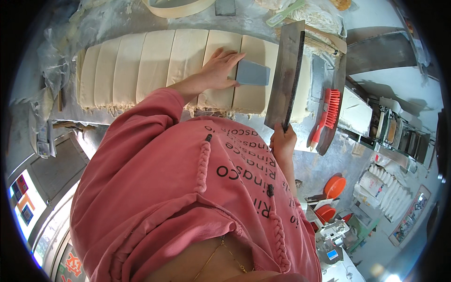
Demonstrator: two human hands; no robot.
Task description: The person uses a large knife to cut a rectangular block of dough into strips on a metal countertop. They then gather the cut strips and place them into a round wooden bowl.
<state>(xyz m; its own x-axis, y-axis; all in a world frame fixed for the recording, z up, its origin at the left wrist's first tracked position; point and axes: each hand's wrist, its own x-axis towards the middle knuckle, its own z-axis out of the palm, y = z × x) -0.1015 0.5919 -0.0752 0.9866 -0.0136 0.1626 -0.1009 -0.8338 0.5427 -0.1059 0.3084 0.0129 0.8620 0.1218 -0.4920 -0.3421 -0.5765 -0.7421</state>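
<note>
Dough: folded sheet of pale dough (155, 66) lies across the metal worktable (310, 164), already divided into broad strips; frayed noodle ends show along its near edge.
Left hand (220, 69): open, palm down, fingers spread flat on the dough, fingertips resting against a grey rectangular block (252, 73) that sits on the sheet.
Right hand (283, 142): closed around the handle of a long, broad cleaver (285, 77); blade stands over the right part of the dough, just right of the grey block, edge side running front to back.
Step judged: cutting the next strip beside the block.
Doing it well: keep the blade parallel to the existing strip lines and flush along the block's right edge; hold the left fingertips behind the block, clear of the edge; press the sheet flat so the folds do not slide.
Surroundings: red brush (329, 113) lies right of the blade on the table; a pile of cut noodles (319, 19) at the far right; plastic sheeting (61, 42) bunched at the left end; orange bowl (334, 186) lower down on the right.
Obstruction: the brush and a dark tray (336, 89) crowd the right side, limiting room for the blade's sweep; the pink sleeve (155, 113) hangs near the dough's near edge.
</note>
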